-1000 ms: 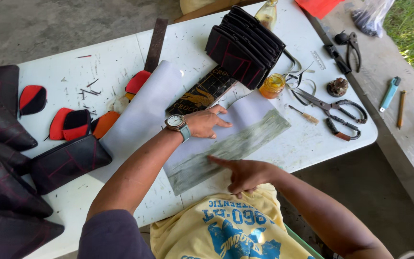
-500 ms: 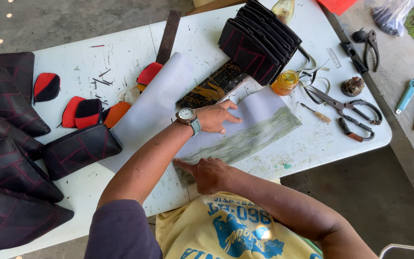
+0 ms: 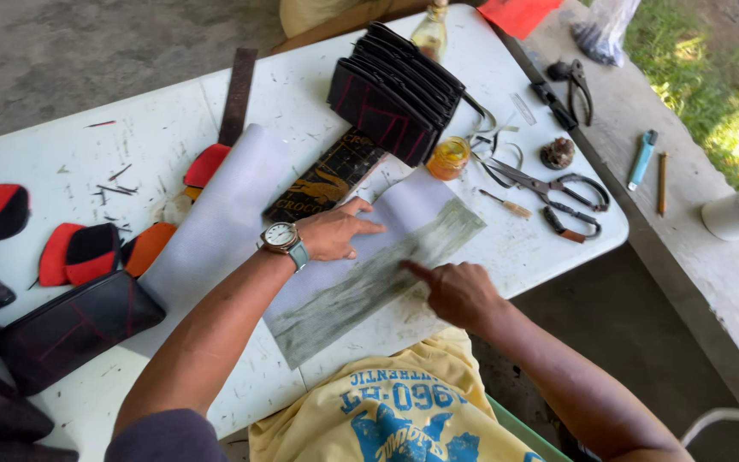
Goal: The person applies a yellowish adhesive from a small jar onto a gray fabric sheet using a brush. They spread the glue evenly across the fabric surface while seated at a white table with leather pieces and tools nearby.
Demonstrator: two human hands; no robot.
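A pale grey sheet (image 3: 215, 224) lies across the white table (image 3: 36, 154), its near edge coated with a greenish-grey smear (image 3: 369, 287). My left hand (image 3: 331, 231), with a wristwatch, presses flat on the sheet beside a dark patterned strip (image 3: 327, 175). My right hand (image 3: 451, 291) is curled with the index finger out, its tip touching the smeared band.
A stack of dark pouches (image 3: 395, 90), a small amber jar (image 3: 451, 156), large scissors (image 3: 549, 184), a small awl (image 3: 506, 204), pliers (image 3: 576, 85) and a bottle (image 3: 431, 30) sit at the back right. Red-and-black pieces (image 3: 70, 252) and dark pouches (image 3: 70, 329) lie left.
My right hand has slid to the right along the smeared band. My left hand stays pressed on the sheet. The view has shifted slightly.
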